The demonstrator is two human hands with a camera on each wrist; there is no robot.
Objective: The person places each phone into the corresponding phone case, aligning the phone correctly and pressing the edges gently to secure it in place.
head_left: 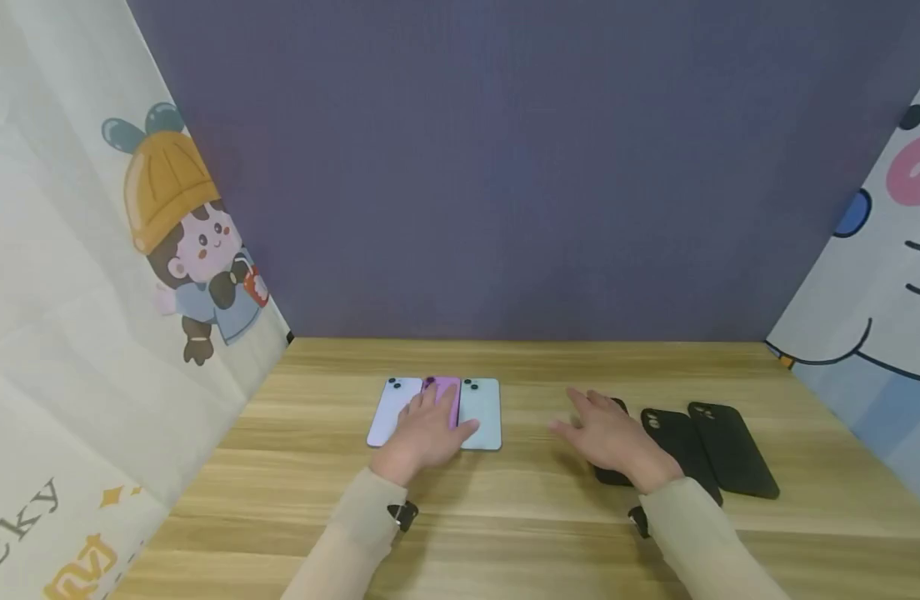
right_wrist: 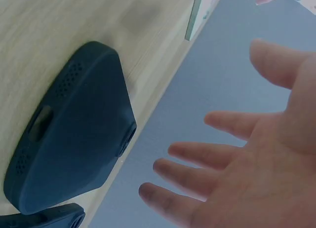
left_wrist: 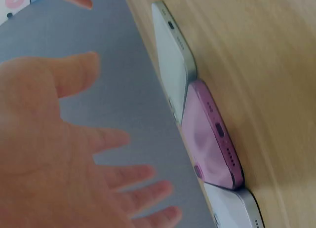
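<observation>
Three phones lie face down side by side on the wooden table: a pale lavender one [head_left: 388,412], a pink-purple one [left_wrist: 210,139] in the middle and a mint one [head_left: 486,412]. Over them hovers my left hand [head_left: 428,429], fingers spread and holding nothing. To the right are three black phone cases; my right hand [head_left: 610,433] is above the leftmost case [right_wrist: 79,124] and partly hides it in the head view. Its fingers are extended with nothing between them. Beside that case lie the middle case [head_left: 685,446] and the rightmost case [head_left: 736,450].
A dark blue-grey panel [head_left: 475,167] stands along the table's back edge. Printed cloths with cartoon figures hang at the left [head_left: 62,208] and right [head_left: 887,300]. Bare wood [head_left: 527,500] shows between the two forearms. Each wrist wears a black strap.
</observation>
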